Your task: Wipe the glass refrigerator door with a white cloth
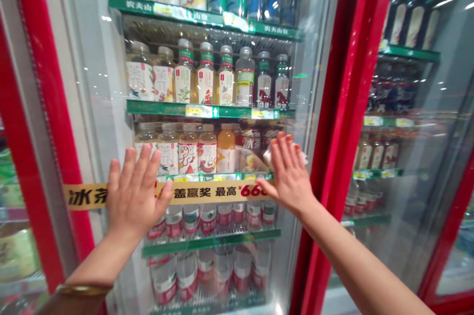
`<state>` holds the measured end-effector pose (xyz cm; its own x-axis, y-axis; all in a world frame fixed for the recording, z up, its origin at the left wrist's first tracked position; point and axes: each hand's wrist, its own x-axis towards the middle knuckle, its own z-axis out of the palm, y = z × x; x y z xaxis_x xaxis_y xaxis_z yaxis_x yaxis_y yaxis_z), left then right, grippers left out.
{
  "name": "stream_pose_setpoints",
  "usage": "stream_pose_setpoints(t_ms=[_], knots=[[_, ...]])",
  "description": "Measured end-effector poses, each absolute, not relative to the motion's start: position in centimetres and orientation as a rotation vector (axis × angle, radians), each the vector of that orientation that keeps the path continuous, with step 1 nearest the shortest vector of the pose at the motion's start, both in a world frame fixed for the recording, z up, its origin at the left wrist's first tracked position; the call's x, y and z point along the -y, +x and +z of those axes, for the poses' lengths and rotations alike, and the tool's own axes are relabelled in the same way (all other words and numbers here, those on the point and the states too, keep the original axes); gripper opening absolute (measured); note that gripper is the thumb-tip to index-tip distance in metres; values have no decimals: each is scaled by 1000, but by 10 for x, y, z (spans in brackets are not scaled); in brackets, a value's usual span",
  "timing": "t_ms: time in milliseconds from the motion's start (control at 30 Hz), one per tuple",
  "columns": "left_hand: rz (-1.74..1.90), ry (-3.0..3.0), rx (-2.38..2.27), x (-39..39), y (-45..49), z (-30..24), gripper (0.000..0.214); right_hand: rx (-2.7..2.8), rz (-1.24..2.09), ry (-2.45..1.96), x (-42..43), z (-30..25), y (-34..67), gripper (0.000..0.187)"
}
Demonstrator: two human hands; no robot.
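My left hand (pixel 135 191) lies flat with fingers spread against the glass door (pixel 126 73) of a drinks fridge, over the left part of a yellow printed strip (pixel 200 190). A gold bangle (pixel 85 290) circles that wrist. My right hand (pixel 289 172) is pressed to the glass at the strip's right end, fingers stretched upward. Under its fingers is a crumpled white tissue or cloth (pixel 302 158), mostly hidden by the hand. Behind the glass, bottled drinks (pixel 205 78) stand in rows.
Green-edged shelves (pixel 211 110) hold several bottles. Red door frames (pixel 344 122) run up both sides of the glass. To the right is another fridge with dark bottles (pixel 413 19). More packaged goods (pixel 17 251) show behind glass at the left.
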<state>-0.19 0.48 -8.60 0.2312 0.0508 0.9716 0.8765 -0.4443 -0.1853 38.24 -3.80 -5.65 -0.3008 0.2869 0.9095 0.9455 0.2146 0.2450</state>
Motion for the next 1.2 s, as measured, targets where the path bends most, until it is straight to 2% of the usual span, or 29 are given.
stream_pose_setpoints(t_ms=[100, 167, 267, 367, 433, 500, 600, 667, 733, 800, 867, 967, 1067, 1133, 1200], knots=[[-1296, -1691, 885, -5, -1, -86, 88, 1392, -1057, -1255, 29, -5, 380, 104], [-1290, -1686, 879, -4, -2, -86, 89, 1459, -1061, -1182, 24, 12, 348, 109], [-1287, -1695, 863, -4, -3, -86, 90, 1898, -1131, -909, 25, -12, 304, 117], [-1301, -1701, 874, -5, -4, -86, 92, 2204, -1177, -735, 33, -45, 318, 115], [-1304, -1701, 882, -5, -3, -87, 93, 2080, -1194, -856, 36, -36, 351, 112], [-1306, -1691, 877, -6, -2, -87, 92, 1784, -1165, -1058, 34, -1, 373, 107], [-1306, -1675, 862, -7, 0, -87, 92, 1496, -1083, -1216, 24, 49, 353, 103], [-1296, -1682, 856, -6, 1, -87, 90, 1619, -1100, -1140, 19, 51, 314, 106], [-1295, -1684, 844, -4, 0, -86, 89, 1965, -1154, -927, 21, 29, 280, 107], [-1286, -1688, 846, 1, -3, -83, 89, 2303, -1179, -720, 27, 6, 272, 103], [-1251, -1717, 870, 6, -10, -81, 86, 2397, -1184, -707, 34, 6, 289, 98], [-1263, -1741, 942, 8, -25, -80, 85, 2057, -1166, -964, 33, 59, 318, 102], [-1367, -1663, 1015, 0, -36, -85, 85, 1672, -1094, -1117, 21, 113, 299, 103], [-1392, -1624, 1035, -6, -38, -90, 84, 1694, -1117, -1054, 14, 109, 262, 102], [-1396, -1609, 1028, -11, -38, -93, 82, 1983, -1208, -839, 12, 74, 230, 99]])
